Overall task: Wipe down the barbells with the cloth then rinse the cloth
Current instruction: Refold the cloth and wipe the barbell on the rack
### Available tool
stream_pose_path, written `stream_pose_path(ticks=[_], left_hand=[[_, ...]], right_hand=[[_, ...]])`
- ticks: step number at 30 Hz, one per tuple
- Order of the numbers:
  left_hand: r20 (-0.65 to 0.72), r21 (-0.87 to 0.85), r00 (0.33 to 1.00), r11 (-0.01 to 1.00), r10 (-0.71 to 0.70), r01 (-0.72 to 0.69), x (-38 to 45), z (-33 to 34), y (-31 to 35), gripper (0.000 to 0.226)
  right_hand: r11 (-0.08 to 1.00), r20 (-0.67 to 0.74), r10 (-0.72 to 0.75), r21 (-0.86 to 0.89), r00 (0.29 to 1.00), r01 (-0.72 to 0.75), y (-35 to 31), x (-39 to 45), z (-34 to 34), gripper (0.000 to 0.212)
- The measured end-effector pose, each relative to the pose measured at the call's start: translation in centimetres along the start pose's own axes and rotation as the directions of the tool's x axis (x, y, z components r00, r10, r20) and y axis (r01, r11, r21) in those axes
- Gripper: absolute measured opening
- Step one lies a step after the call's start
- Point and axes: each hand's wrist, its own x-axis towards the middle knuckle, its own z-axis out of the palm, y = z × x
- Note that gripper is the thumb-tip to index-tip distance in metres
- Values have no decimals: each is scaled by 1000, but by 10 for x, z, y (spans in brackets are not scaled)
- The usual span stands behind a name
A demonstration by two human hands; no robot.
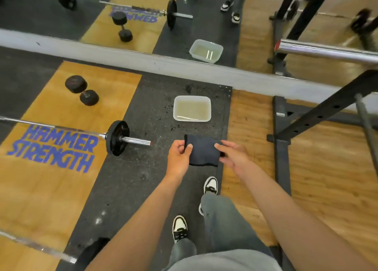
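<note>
Far left, a dumbbell [82,90] rests on the yellow wooden platform. Below it a barbell [117,138] lies on the floor, its black plate and chrome sleeve reaching onto the dark rubber mat [131,180]. Your left hand [178,158] pinches the left edge of the dark cloth [202,152] between thumb and fingers. The cloth hangs folded in the air between your hands, above the mat. Beyond it sits a white tub [192,108] of cloudy water. Your right hand [233,155] grips the cloth's right edge. A black rack [319,119] stands rightmost.
</note>
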Motion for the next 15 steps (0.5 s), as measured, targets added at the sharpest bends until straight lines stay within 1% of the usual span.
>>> stream_pose_path(ticks=[2,4,5,9,12,13,15], left_hand=[[18,28,1000,1000,-1,0,34,4,12,9],[24,45,1000,999,-9,8,74,11,25,9],[12,51,1000,999,-4,3,95,14,30,8],[-49,119,997,992,54,-48,174,27,59,5],[-90,135,995,990,52,-40,227,32,72,7],[-109,139,993,990,46,-31,244,32,74,6],[-128,138,992,990,23,-5,278,32,77,6]], right_hand=[[996,33,63,65,997,-65,-19,33,7,50],[990,48,97,98,994,-101,-44,68,18,40],[987,68,104,118,992,-111,-57,85,25,39],[985,98,135,93,986,-144,-108,150,56,50],[969,158,228,64,961,-241,-138,189,76,40],[966,163,244,49,956,-255,-147,201,83,38],[973,128,231,-8,965,-232,-163,226,101,33]])
